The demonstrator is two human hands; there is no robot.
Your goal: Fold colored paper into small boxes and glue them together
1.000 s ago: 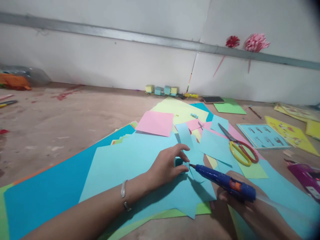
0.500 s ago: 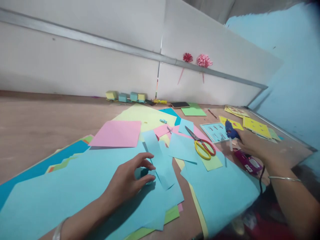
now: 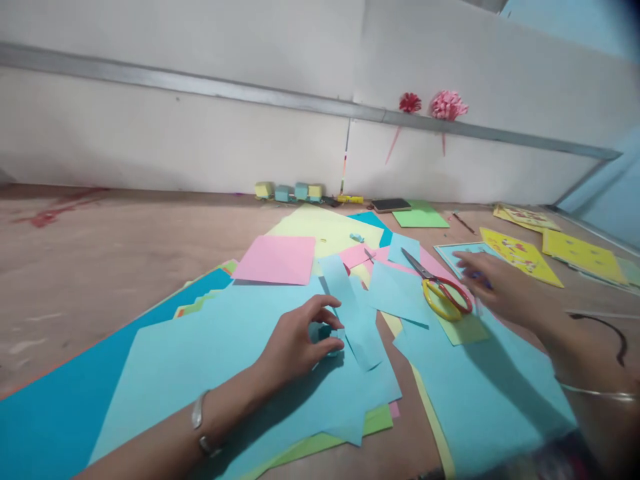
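Note:
My left hand (image 3: 303, 337) is curled above a large light-blue paper sheet (image 3: 210, 353), thumb and fingers closed on a small folded light-blue paper piece (image 3: 341, 335). Beside its fingertips lies a light-blue paper strip (image 3: 357, 327). My right hand (image 3: 495, 287) is wrapped round a blue glue gun (image 3: 483, 279), which is mostly hidden behind the fingers. Just left of that hand, scissors (image 3: 447, 298) with one red and one yellow handle rest on paper pieces. A blue printed card (image 3: 453, 257) lies partly behind the right hand.
A pink sheet (image 3: 277, 259) and a pale-yellow sheet (image 3: 325, 223) lie beyond the left hand. Small paper blocks (image 3: 283, 193), a phone (image 3: 391, 205) and a green sheet (image 3: 420, 215) are along the wall. Yellow cards (image 3: 523, 257) lie at right; paper flowers (image 3: 449, 105) are on the wall strip.
The view has turned left, so the table's things appear further right. My right hand has brought the glue gun leftward, nearer the scissors. My left hand keeps its pinch on the paper piece.

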